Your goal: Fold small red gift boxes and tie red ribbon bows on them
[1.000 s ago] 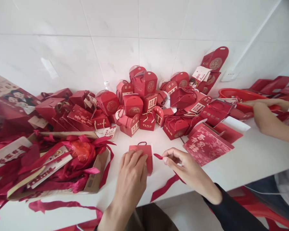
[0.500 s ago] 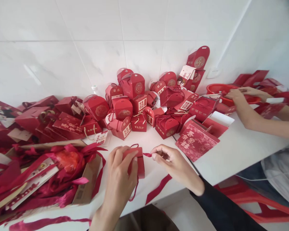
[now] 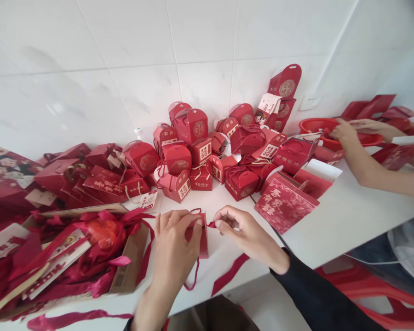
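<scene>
At the near edge, a loose ribbon [image 3: 229, 274] lies on the worktop [image 3: 313, 230], and a cord loop [image 3: 195, 278] reaches toward the viewer from the small red box [image 3: 203, 243]. The box rests on the worktop between both hands. The left hand [image 3: 175, 243] is curled over its left side, fingertips partly hidden; firm, even pressure should steady the card without denting it. The right hand [image 3: 238, 230] pinches a short ribbon end [image 3: 211, 225] just right of the box; a low, gradual draw would seem best, with the cord free of snags. Left of them stands a ribbon-filled carton [image 3: 133, 257]; beyond, heaped red boxes [image 3: 202, 177] near the wall [image 3: 207, 82].
</scene>
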`<state>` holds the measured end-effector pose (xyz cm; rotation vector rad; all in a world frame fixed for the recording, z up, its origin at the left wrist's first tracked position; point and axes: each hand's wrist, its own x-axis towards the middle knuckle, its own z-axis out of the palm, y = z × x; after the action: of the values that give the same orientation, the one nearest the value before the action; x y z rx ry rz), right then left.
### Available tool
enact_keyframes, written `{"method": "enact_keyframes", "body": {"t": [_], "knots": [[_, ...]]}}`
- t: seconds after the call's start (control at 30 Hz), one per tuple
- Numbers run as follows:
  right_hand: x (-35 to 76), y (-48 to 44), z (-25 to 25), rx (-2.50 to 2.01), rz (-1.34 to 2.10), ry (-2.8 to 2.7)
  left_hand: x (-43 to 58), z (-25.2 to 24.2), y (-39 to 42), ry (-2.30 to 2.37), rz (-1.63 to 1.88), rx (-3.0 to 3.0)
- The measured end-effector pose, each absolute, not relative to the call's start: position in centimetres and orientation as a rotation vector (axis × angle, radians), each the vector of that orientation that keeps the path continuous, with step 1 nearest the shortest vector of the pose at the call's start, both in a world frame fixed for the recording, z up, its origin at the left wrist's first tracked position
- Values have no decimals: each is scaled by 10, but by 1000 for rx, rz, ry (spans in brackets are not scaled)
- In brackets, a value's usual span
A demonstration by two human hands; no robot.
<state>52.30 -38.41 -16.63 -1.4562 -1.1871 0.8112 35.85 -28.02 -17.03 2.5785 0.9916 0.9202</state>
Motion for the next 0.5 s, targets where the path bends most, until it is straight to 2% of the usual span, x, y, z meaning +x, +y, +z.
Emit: {"method": "enact_keyframes", "body": {"t": [0.5], "knots": [[524, -371, -172, -1411, 976, -1029, 363, -171, -282, 969, 917, 2439]]}}
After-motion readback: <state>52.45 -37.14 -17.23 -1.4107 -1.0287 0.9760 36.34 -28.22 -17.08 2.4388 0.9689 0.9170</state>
